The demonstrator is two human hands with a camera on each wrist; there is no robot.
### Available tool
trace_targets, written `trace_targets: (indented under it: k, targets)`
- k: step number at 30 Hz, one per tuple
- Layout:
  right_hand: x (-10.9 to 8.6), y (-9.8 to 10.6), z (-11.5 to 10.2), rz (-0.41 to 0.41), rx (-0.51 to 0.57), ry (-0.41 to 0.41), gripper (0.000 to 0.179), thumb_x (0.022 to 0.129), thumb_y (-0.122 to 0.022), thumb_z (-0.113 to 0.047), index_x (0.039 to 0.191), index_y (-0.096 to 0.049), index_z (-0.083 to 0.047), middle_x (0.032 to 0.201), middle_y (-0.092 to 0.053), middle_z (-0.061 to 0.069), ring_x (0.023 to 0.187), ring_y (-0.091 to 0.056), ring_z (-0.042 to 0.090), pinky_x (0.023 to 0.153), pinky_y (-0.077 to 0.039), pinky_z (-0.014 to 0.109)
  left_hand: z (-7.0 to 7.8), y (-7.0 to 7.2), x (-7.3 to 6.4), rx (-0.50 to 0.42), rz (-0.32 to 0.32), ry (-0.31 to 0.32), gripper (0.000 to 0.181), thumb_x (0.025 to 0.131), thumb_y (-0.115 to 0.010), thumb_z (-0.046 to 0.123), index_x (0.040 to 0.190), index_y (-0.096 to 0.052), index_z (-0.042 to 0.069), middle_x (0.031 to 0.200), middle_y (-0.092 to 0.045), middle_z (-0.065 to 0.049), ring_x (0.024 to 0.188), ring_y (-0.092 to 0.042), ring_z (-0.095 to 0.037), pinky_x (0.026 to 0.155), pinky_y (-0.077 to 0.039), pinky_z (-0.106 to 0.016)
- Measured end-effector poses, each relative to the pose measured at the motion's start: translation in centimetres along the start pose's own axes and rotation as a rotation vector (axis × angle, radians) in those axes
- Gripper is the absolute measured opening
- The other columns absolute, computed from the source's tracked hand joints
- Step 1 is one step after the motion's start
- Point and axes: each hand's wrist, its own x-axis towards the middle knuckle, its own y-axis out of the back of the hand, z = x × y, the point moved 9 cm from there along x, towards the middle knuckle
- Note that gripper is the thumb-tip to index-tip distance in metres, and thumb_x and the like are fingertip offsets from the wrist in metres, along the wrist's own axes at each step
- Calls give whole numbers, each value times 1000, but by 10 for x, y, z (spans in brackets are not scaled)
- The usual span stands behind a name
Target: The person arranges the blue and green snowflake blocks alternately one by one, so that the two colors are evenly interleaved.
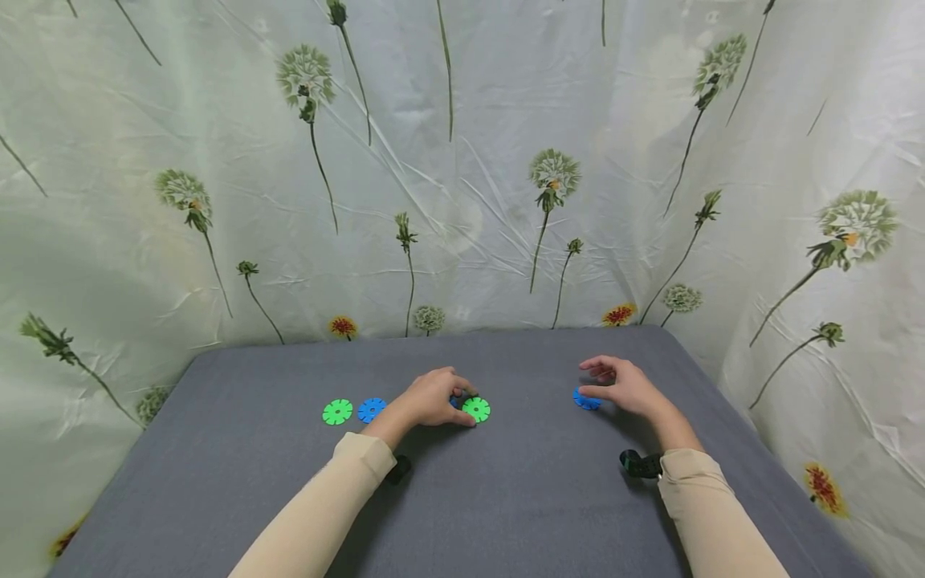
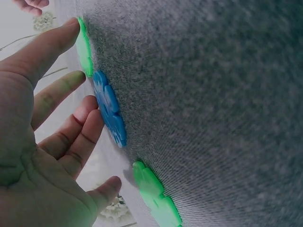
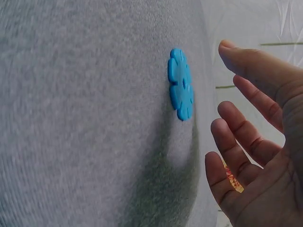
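Note:
My left hand (image 1: 431, 399) pinches a green notched disc (image 1: 476, 409) by its edges, thumb on the near edge and index finger on the far one. Close against that disc lies a blue notched disc (image 2: 110, 109), mostly covered by the hand in the head view; the other fingertips are right beside it. Another green disc (image 2: 156, 196) appears lower in the left wrist view. On the right, my right hand (image 1: 627, 388) hovers with spread, loosely bent fingers over a single blue disc (image 3: 181, 85), its thumb overlapping the disc in the head view.
Farther left, a green disc (image 1: 336, 412) and a blue disc (image 1: 372, 410) lie flat in the same row. Grey cloth covers the table (image 1: 520, 506). A pale curtain (image 1: 477, 177) with a dandelion print hangs behind its far edge.

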Motion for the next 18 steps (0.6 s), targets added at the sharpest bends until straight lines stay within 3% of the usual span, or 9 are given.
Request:
trace_targets:
  k: [6, 10, 18]
  targets:
    - [-3, 0, 7, -3, 7, -28, 48, 98, -80, -25, 137, -67, 0, 129, -68, 26, 117, -65, 40, 99, -55, 55, 2, 0, 1, -1, 7, -32, 46, 88, -91, 39, 130, -79, 23, 110, -65, -2, 106, -66, -22, 99, -51, -48]
    - [-5, 0, 10, -9, 20, -31, 48, 97, -82, -22, 136, -67, 2, 129, -68, 28, 115, -66, 39, 96, -55, 51, 6, -2, 1, -4, -3, -46, 47, 88, -91, 38, 131, -79, 22, 112, -66, -4, 106, -66, -22, 91, -53, -44]
    - [-6, -3, 23, -17, 22, -98, 55, 95, -84, -27, 138, -68, 2, 133, -69, 24, 115, -63, 32, 97, -51, 41, 8, -3, 4, 9, -14, -53, 46, 89, -90, 37, 131, -79, 21, 112, -65, -4, 105, -65, -23, 89, -54, -41]
